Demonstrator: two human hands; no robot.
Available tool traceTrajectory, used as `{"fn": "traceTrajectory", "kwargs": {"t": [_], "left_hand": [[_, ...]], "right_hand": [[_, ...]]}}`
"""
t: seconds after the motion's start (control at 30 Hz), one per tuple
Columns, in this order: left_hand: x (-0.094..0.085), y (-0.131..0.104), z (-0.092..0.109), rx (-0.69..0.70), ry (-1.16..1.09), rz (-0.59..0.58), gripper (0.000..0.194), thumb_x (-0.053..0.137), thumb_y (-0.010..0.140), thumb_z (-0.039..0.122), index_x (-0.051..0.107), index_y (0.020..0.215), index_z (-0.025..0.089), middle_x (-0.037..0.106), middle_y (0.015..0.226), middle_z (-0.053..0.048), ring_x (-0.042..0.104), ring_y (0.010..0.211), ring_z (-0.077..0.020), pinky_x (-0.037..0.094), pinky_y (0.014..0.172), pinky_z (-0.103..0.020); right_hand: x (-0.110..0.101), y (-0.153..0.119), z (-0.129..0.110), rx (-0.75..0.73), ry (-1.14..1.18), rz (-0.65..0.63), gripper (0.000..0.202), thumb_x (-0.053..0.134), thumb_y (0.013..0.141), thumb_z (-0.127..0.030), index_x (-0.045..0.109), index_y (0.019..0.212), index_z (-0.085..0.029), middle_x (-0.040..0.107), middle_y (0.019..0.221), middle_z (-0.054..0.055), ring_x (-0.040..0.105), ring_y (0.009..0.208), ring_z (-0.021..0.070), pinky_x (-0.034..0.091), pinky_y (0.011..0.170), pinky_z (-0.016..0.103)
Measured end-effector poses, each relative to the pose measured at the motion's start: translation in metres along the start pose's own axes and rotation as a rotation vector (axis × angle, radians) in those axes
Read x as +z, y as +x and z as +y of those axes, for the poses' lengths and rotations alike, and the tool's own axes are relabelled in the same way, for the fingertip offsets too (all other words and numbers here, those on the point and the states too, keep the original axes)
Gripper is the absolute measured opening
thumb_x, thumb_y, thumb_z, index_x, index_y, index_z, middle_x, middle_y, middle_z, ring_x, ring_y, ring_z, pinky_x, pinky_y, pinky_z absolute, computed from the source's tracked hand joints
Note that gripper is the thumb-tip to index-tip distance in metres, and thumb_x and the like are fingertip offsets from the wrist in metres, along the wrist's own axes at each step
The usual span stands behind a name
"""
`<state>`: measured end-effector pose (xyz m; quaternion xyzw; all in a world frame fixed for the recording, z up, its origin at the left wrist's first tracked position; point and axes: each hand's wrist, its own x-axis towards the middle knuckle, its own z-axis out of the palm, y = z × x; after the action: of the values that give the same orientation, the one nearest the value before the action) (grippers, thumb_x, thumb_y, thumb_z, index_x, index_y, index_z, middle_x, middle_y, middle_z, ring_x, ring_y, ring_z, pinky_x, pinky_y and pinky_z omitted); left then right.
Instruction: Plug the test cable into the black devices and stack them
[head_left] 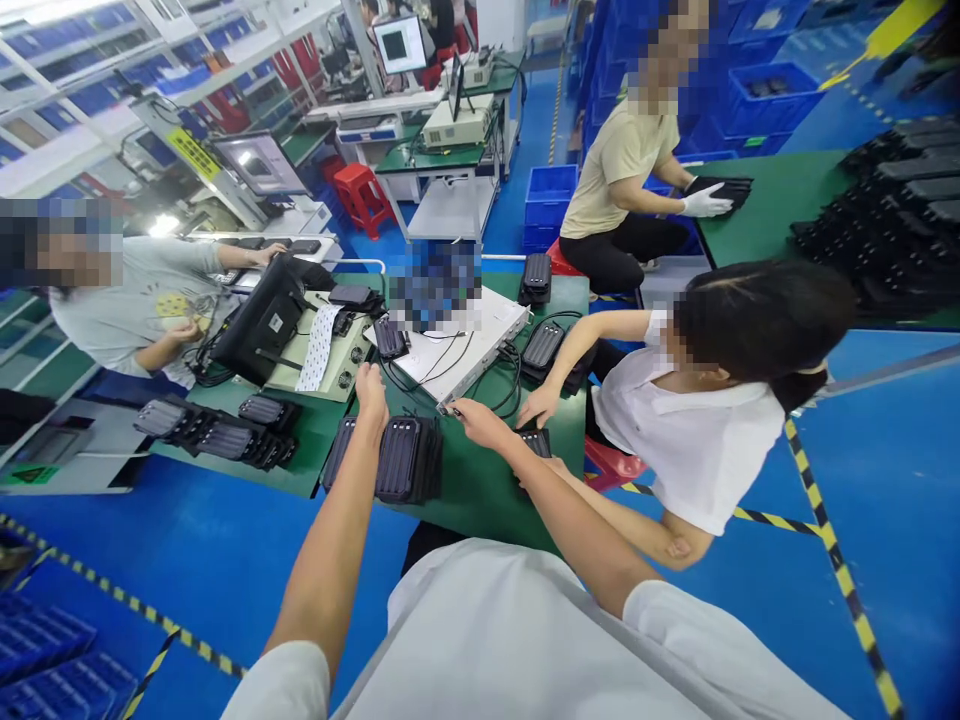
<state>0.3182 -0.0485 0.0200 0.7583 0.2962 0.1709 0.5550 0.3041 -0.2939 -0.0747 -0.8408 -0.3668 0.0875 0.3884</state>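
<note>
My left hand [372,394] is raised over the table's near edge, above the stacks of black ribbed devices [405,458]; its fingers look bent together, and what they hold, if anything, is too small to name. My right hand [480,422] is closed on a small dark cable end [454,411] near the front corner of a silver metal box [469,350]. Black cables [510,375] run beside the box. A single black device [391,338] lies on the box's left side.
At the right, a person in white [690,440] reaches onto the green table [480,480] and touches a black device [534,442]. A monitor [259,320] and more device stacks [225,438] stand at the left, near another person [165,310].
</note>
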Motion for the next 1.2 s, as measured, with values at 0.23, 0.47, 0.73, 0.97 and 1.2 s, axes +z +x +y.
{"fn": "traceTrajectory", "kwargs": {"t": [0.23, 0.47, 0.73, 0.97, 1.2], "left_hand": [[-0.06, -0.096, -0.047, 0.502, 0.837, -0.324, 0.043, 0.059, 0.095, 0.036, 0.07, 0.131, 0.016, 0.057, 0.132, -0.021, 0.054, 0.125, -0.0397, 0.045, 0.111, -0.058], [-0.066, -0.111, -0.048, 0.544, 0.961, -0.446, 0.057, 0.055, 0.098, 0.036, 0.055, 0.151, 0.014, 0.052, 0.141, -0.025, 0.051, 0.125, -0.044, 0.045, 0.106, -0.06], [-0.075, -0.087, -0.042, 0.532, 0.878, -0.57, 0.054, 0.068, 0.09, 0.034, 0.058, 0.141, 0.02, 0.052, 0.133, -0.021, 0.051, 0.123, -0.044, 0.048, 0.104, -0.06], [-0.065, -0.066, -0.038, 0.445, 0.906, -0.602, 0.047, 0.082, 0.079, 0.034, 0.059, 0.118, 0.023, 0.051, 0.121, -0.013, 0.053, 0.119, -0.039, 0.053, 0.1, -0.054], [-0.064, -0.077, -0.039, 0.452, 0.85, -0.583, 0.033, 0.079, 0.082, 0.022, 0.056, 0.106, 0.024, 0.06, 0.114, -0.009, 0.058, 0.113, -0.0327, 0.05, 0.1, -0.048]], "right_hand": [[0.003, -0.007, -0.003, 0.043, -0.385, -0.005, 0.024, 0.043, 0.108, -0.015, 0.064, 0.119, -0.021, 0.069, 0.12, 0.013, 0.053, 0.11, 0.0281, 0.041, 0.091, 0.037], [0.012, -0.028, -0.017, 0.377, -0.371, -0.035, 0.029, 0.039, 0.112, -0.027, 0.06, 0.132, -0.023, 0.06, 0.128, 0.011, 0.062, 0.09, 0.0196, 0.041, 0.07, 0.029], [0.016, -0.031, -0.033, 0.631, -0.166, 0.008, 0.031, 0.045, 0.111, -0.033, 0.06, 0.138, -0.031, 0.071, 0.1, 0.005, 0.068, 0.085, 0.0195, 0.046, 0.075, 0.026], [0.026, -0.028, -0.027, 0.645, 1.195, 0.297, 0.042, 0.063, 0.086, -0.025, 0.066, 0.127, -0.02, 0.075, 0.13, 0.01, 0.079, 0.095, 0.0248, 0.064, 0.088, 0.039], [0.041, -0.027, -0.038, 0.884, 1.504, 0.654, 0.033, 0.077, 0.086, -0.029, 0.058, 0.111, -0.02, 0.081, 0.088, 0.009, 0.077, 0.067, 0.0226, 0.065, 0.063, 0.035]]}}
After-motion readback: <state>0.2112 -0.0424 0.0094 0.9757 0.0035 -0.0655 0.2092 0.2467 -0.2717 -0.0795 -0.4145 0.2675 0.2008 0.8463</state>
